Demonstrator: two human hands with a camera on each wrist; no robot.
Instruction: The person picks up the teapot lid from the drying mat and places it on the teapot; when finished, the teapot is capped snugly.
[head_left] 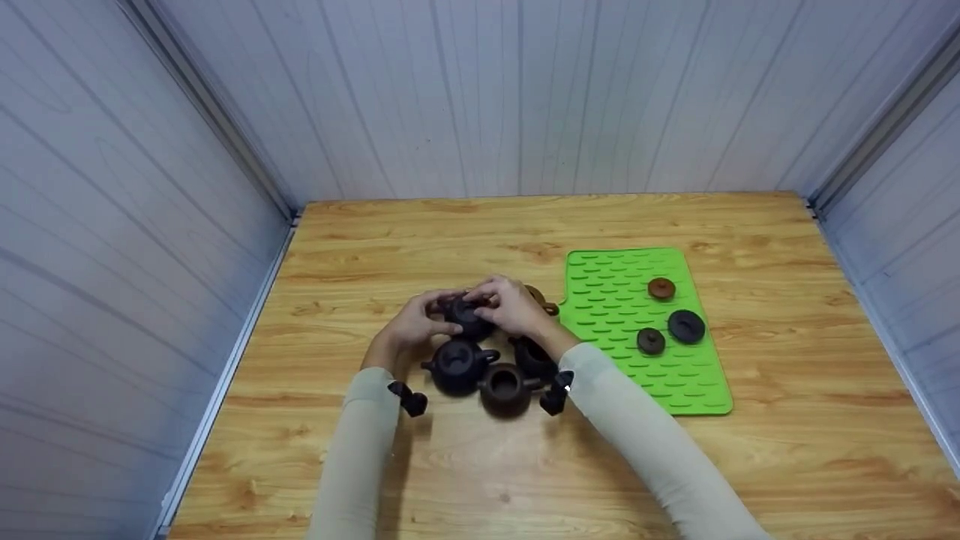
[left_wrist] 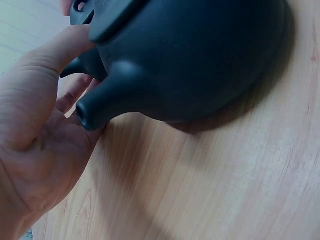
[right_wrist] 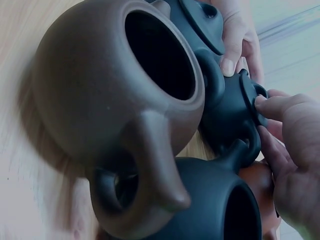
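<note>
A small black teapot (head_left: 471,328) stands at the back of a tight cluster of teapots. My left hand (head_left: 412,322) holds it from the left, thumb in front and fingers behind. From the right, my right hand (head_left: 514,306) pinches the black lid (right_wrist: 248,97) on top of this pot. A larger black teapot (head_left: 456,367) with its lid on sits just in front; its spout (left_wrist: 117,95) points toward my left palm. Next to it are a brown lidless teapot (head_left: 505,390) and a black lidless teapot (right_wrist: 200,195). My right hand partly covers a reddish-brown teapot (head_left: 535,295).
A green ridged mat (head_left: 600,322) lies right of the teapots. On it rest a reddish lid (head_left: 661,289), a black lid (head_left: 686,326) and a brown lid (head_left: 651,341). Pale panel walls (head_left: 480,97) enclose the wooden table (head_left: 465,480) at the back and sides.
</note>
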